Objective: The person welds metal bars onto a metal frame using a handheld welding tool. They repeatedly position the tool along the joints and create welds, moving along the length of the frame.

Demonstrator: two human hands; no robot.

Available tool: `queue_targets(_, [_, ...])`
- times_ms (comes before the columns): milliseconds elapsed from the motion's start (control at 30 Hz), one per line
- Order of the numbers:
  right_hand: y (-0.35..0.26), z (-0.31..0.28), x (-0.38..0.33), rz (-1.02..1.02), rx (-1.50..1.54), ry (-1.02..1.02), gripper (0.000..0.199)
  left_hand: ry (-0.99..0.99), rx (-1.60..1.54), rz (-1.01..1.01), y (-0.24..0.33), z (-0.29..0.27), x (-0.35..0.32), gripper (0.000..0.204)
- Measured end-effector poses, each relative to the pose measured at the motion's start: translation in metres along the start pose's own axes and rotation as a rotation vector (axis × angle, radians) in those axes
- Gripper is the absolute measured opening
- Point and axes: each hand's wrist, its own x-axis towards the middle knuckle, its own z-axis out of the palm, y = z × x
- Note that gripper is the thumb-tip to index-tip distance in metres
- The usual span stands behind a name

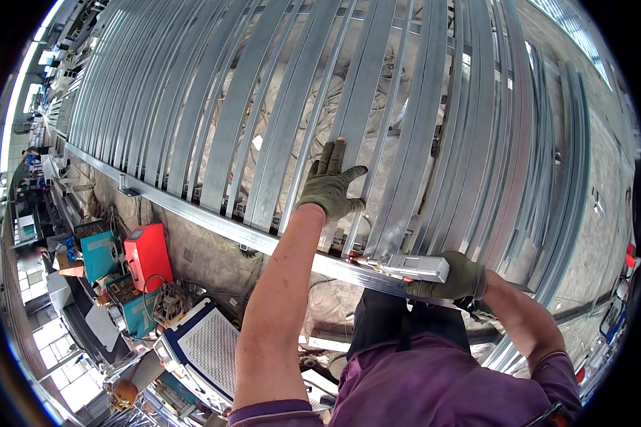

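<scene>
My left hand (332,183), in a dark green glove, lies spread over one of the long galvanized steel bars (363,78). A fingertip pokes out bare from the glove. My right hand (459,276), gloved alike, is closed around a boxy silver handheld welding gun (417,267). The gun's thin tip points left, at the near ends of the bars, by the crosswise steel rail (228,228). Whether the tip touches metal cannot be made out. My right fingers are partly hidden behind the gun.
Many parallel bars form a wide rack ahead, with gaps showing cables on the floor beneath. Loose steel profiles (573,142) lie at the right. To the left stand a red machine box (148,256), teal boxes (100,255) and a white-and-blue cabinet (205,349).
</scene>
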Motion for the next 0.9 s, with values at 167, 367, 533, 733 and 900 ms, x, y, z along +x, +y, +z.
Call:
queue_targets(167, [-0.012,0.011,-0.028,-0.005,-0.005,0.158,0.059,-0.010,0.005,-0.027,0.005,-0.003,-0.001,0.081])
queue_targets(367, [-0.010,0.022,-0.075,-0.089,-0.103,0.332,0.057,0.316,-0.572,-0.112,0.017,0.018,-0.052,0.064])
queue_targets(533, [0.047,0.038,-0.108,-0.151,-0.104,0.409,0.060,0.441,-1.050,0.498,0.054,-0.001,-0.210,0.044])
queue_targets(733, [0.071,0.063,-0.138,-0.150,0.004,0.424,0.058,0.149,-1.671,0.968,0.173,-0.043,-0.373,0.049])
queue_targets(900, [0.102,0.087,-0.166,-0.272,0.015,0.461,0.057,-0.014,-1.570,1.388,0.241,-0.052,-0.382,0.048])
